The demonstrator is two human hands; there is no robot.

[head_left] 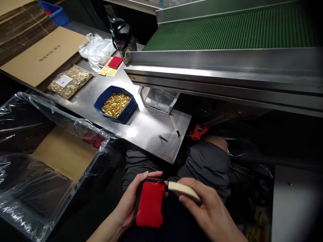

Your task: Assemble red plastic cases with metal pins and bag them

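Lying over the lap, below the near edge of the steel tabletop (pixel 148 129), a red and black case (pixel 149 204) is gripped by the left hand (pixel 126 205). Its fingers are wrapped round the case's left side, and the thumb is laid along the top edge. A cream strip (pixel 183 190) is pinched between thumb and fingers of the right hand (pixel 209 212). Its tip is held just beside the case's upper right corner; contact cannot be told. A blue tray (pixel 101 101) of small gold parts is set near the tabletop's middle. A sealed bag (pixel 70 81) of gold parts is placed by the left edge. A slim tool (pixel 175 125) is seen near the near right corner.
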